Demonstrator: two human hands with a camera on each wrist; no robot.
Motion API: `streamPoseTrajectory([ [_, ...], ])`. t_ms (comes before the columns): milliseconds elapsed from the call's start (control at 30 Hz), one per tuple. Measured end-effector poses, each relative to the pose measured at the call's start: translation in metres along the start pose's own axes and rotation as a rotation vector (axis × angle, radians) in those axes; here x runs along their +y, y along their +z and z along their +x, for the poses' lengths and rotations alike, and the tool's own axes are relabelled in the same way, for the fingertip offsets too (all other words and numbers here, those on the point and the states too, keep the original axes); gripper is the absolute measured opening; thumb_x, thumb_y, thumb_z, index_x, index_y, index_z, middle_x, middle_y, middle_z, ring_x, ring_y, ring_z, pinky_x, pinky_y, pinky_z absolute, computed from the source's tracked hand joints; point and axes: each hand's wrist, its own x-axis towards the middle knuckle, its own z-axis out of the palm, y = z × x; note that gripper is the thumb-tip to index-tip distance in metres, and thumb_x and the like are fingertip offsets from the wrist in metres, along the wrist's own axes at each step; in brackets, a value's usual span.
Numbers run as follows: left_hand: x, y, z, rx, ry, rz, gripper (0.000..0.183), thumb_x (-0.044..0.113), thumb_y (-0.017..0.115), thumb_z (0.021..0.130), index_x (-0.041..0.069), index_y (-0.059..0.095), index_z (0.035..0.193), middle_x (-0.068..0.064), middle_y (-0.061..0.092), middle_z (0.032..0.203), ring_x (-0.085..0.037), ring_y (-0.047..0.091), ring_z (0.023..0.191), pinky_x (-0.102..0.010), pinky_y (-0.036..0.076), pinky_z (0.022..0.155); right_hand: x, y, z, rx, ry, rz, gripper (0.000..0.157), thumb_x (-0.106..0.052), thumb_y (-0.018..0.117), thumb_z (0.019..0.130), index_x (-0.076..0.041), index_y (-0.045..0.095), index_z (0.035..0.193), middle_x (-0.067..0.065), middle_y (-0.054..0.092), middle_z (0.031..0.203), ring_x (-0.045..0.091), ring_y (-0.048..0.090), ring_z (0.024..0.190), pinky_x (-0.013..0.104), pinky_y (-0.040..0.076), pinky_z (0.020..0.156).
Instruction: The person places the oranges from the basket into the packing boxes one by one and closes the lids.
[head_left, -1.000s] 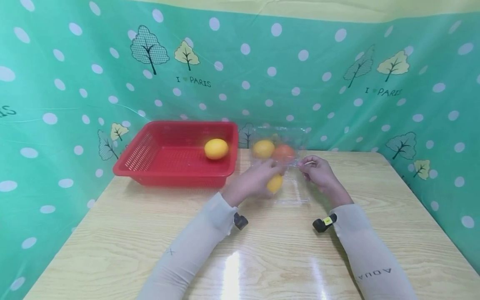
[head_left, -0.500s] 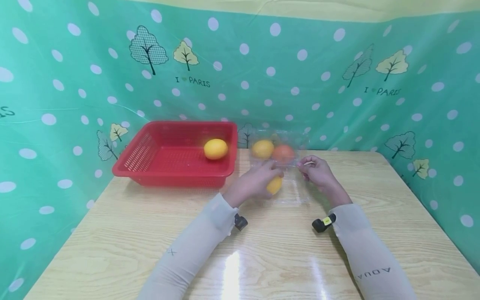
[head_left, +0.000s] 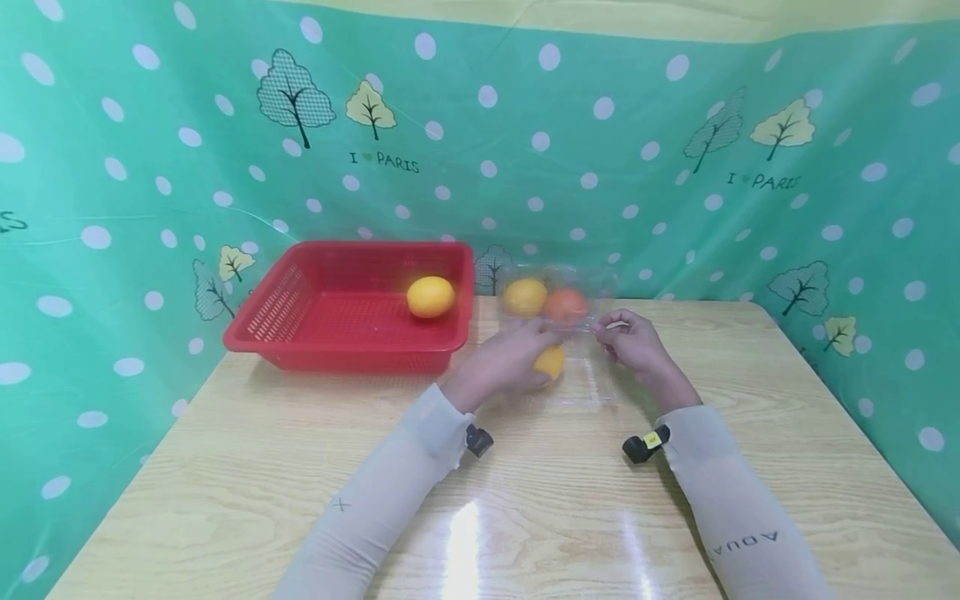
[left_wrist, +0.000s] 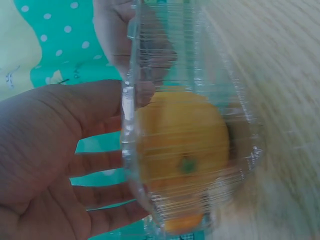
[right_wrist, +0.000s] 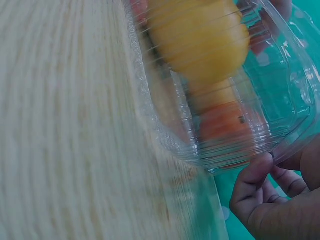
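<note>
A clear plastic clamshell container [head_left: 592, 390] lies opened out on the table, its back part upright. My left hand [head_left: 506, 358] reaches over its front part, with fingers and thumb around an orange [head_left: 550, 362]; the fingertips are partly hidden. A green stem spot shows on that orange [left_wrist: 182, 140] through the plastic in the left wrist view. At the container's right side, my right hand [head_left: 636, 346] pinches the plastic edge between thumb and fingers. Behind the hands, another orange [head_left: 525, 297] and a redder round fruit [head_left: 566, 307] show through the plastic.
To the left stands a red slotted plastic basket [head_left: 352, 360] with one orange [head_left: 431, 297] near its right wall. A green dotted cloth [head_left: 480, 179] hangs behind the wooden table [head_left: 547, 517].
The top edge of the container's upright back part has sunk slightly. Both hands stay almost in place, and the fruits have hardly moved.
</note>
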Motion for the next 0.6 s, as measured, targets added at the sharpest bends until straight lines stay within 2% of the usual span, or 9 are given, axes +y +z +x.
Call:
streamPoseTrajectory([
  [100,0.002,-0.008,-0.001,0.001,-0.012,0.027,0.072,0.022,0.075,0.091,0.025,0.044,0.156,-0.007,0.054,0.148,-0.024,0.052,0.131,-0.038,0.047,0.105,-0.001,0.000,0.000,0.002,0.003,0.001,0.024,-0.019,0.061,0.104,-0.001,0.053,0.118,0.009,0.060,0.090,0.013,0.053,0.075,0.026,0.048,0.066],
  [233,0.005,-0.017,-0.001,-0.012,-0.046,0.062,0.051,0.025,0.072,0.094,0.017,0.058,0.143,-0.009,0.058,0.138,-0.025,0.056,0.120,-0.039,0.049,0.101,0.000,-0.002,-0.002,-0.004,0.007,0.005,0.027,-0.019,0.061,0.104,0.000,0.053,0.120,0.010,0.061,0.092,0.013,0.054,0.076,0.025,0.049,0.067],
  [367,0.006,-0.024,-0.001,-0.023,-0.074,0.065,0.047,0.029,0.070,0.096,0.015,0.060,0.140,-0.009,0.058,0.135,-0.023,0.056,0.113,-0.038,0.052,0.093,0.000,-0.004,-0.001,-0.009,0.014,0.011,0.028,-0.020,0.062,0.103,0.000,0.053,0.121,0.007,0.060,0.091,0.013,0.054,0.077,0.025,0.049,0.068],
  [600,-0.002,-0.036,-0.009,0.024,-0.070,0.105,0.037,0.029,0.070,0.096,0.014,0.066,0.130,-0.007,0.058,0.119,-0.020,0.056,0.097,-0.033,0.053,0.079,-0.003,-0.002,-0.001,-0.015,0.007,0.004,0.030,-0.019,0.061,0.103,0.001,0.053,0.124,0.005,0.061,0.091,0.012,0.053,0.077,0.025,0.049,0.068],
])
